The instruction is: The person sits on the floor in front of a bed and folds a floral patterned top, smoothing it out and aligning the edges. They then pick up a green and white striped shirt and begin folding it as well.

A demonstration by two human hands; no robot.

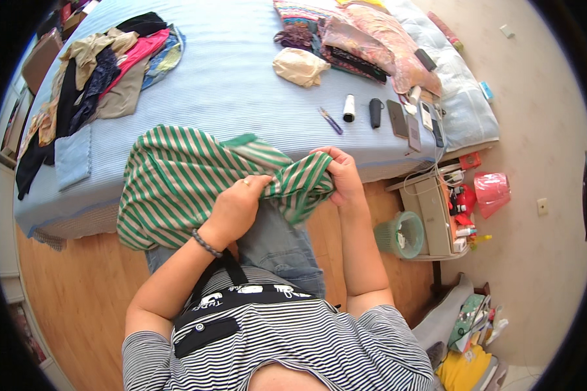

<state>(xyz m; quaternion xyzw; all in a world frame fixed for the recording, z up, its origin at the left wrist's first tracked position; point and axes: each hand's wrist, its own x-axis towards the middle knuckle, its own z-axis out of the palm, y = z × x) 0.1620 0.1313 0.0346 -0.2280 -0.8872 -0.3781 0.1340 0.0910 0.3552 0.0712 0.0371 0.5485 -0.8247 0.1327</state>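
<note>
A green-and-white striped garment (176, 186) hangs between my two hands, over my lap and the near edge of the bed. With fingers closed, my left hand (238, 205) grips a bunched fold near its middle. Up at the garment's right end, my right hand (343, 174) pinches the edge of the cloth. The loose, wide part spreads out to the left, and its far edge lies against the bed. Whether it is a shirt or another kind of garment, I cannot tell.
The bed (228, 78) has a blue striped cover. A clothes heap (104, 72) lies at far left, and folded clothes (365, 49) at far right. A purple-handled tool (331, 121), a white bottle (349, 108) and phones (396, 118) lie nearer. A green bin (407, 233) stands right, beside a cabinet (430, 212).
</note>
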